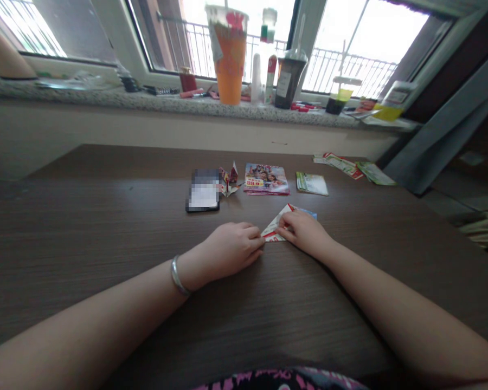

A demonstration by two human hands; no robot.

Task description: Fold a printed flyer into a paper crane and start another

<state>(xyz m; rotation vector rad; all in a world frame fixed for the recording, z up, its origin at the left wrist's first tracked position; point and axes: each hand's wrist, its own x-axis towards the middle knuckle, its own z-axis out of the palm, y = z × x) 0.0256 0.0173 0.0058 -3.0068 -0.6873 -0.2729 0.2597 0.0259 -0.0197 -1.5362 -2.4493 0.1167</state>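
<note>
A folded sheet of printed paper (273,229), white and red with a blue part at the right, lies on the table between my hands. My left hand (236,246), with a silver bangle on its wrist, has its fingers closed at the paper's left corner. My right hand (303,230) rests over the paper's right part, its thumb and fingers closed together on it and hiding some of it. Beyond the paper are a folded paper figure (230,181) and a stack of colourful leaflets (266,180).
A phone (203,192) with a blurred screen lies left of the paper figure. Right of the leaflets are a small stack of green-white paper (312,184) and several paper strips (344,165). Drink cups, among them a tall orange one (230,65), stand on the stone windowsill (162,104).
</note>
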